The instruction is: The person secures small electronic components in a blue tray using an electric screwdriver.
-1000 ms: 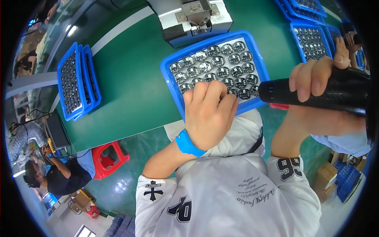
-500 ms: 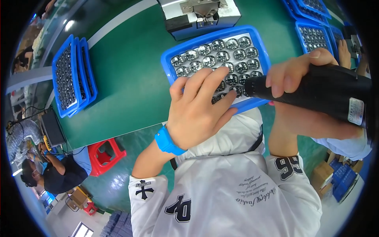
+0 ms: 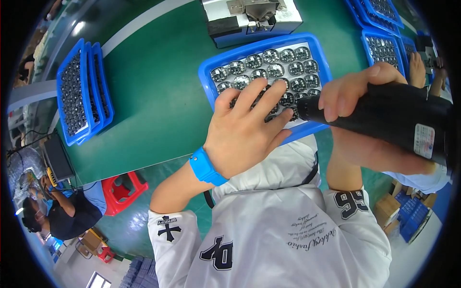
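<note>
My left hand (image 3: 246, 129), with a blue watch (image 3: 206, 166) on the wrist, lies spread over a blue tray (image 3: 207, 80). Its fingers are open. The index fingertip rests by a part at the tray's near right, beside the tool's nose. Rows of small rounded, shiny black-and-silver parts (image 3: 276, 70) sit on a white sheet in the tray; my hand hides several. My right hand (image 3: 345, 96) is wrapped round a thick black tool (image 3: 394, 115), which looks like an electric screwdriver. Its narrow ribbed nose points at the near-right parts. The very tip's contact is hidden.
A white-and-black block with a metal clamp fixture (image 3: 257, 21) stands behind the tray. Stacked blue trays (image 3: 79, 96) of parts lie at the left, others (image 3: 384, 50) at the far right. Co-workers' hands (image 3: 417, 69) show there. A red stool (image 3: 122, 192) stands below left.
The view has shifted slightly, moving the tray and fixture a little rightward in it. My left fingers have shifted slightly over the parts. My right hand still holds the electric screwdriver over the same corner.
</note>
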{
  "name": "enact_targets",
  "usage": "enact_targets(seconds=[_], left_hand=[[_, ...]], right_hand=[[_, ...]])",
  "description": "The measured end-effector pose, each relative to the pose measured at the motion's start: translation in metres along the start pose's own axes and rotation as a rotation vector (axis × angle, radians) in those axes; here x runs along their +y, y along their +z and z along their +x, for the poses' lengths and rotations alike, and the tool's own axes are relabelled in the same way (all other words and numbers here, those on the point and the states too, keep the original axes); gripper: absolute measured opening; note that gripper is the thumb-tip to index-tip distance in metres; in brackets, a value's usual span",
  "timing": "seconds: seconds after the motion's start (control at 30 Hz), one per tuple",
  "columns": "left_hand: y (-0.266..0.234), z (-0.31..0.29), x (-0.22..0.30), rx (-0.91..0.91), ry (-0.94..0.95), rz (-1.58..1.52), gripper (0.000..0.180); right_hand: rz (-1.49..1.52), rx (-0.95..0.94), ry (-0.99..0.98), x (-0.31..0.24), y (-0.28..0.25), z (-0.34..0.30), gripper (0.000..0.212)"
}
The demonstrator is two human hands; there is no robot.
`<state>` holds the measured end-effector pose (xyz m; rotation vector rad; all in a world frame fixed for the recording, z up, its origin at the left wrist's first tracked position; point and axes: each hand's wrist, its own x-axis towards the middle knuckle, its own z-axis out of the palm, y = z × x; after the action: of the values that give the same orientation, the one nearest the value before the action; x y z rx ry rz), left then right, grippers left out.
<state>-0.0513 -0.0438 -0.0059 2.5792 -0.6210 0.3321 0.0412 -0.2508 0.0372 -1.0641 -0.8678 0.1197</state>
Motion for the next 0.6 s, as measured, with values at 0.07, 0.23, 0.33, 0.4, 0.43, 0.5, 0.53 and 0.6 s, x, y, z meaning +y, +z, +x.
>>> enact_targets(seconds=[0.07, 0.23, 0.33, 0.4, 0.43, 0.5, 0.53, 0.6], left_hand=[[0.001, -0.001, -0.002, 0.016, 0.019, 0.003, 0.030], [0.001, 0.001, -0.002, 0.035, 0.050, 0.012, 0.032], [0.002, 0.001, -0.003, 0.024, 0.051, 0.024, 0.031], [0.002, 0.003, -0.003, 0.026, 0.064, 0.028, 0.031], [0.001, 0.004, -0.003, 0.027, 0.068, 0.028, 0.031], [-0.001, 0.006, -0.003, 0.024, 0.086, 0.039, 0.031], [-0.002, 0.006, -0.002, 0.028, 0.091, 0.044, 0.031], [0.000, 0.007, -0.004, 0.027, 0.123, 0.043, 0.031]], right_hand=[[-0.005, -0.082, 0.003, -0.001, 0.001, 0.004, 0.125], [0.005, -0.059, -0.020, 0.005, 0.007, 0.009, 0.123], [0.056, 0.064, 0.154, 0.005, 0.004, 0.009, 0.118], [0.049, 0.066, 0.138, 0.005, 0.001, 0.007, 0.118], [0.043, 0.069, 0.122, 0.004, 0.001, 0.007, 0.117], [0.030, 0.073, 0.115, 0.000, 0.001, 0.007, 0.117], [0.020, 0.075, 0.110, -0.004, 0.003, 0.007, 0.117], [0.003, 0.074, 0.092, -0.008, 0.006, 0.009, 0.117]])
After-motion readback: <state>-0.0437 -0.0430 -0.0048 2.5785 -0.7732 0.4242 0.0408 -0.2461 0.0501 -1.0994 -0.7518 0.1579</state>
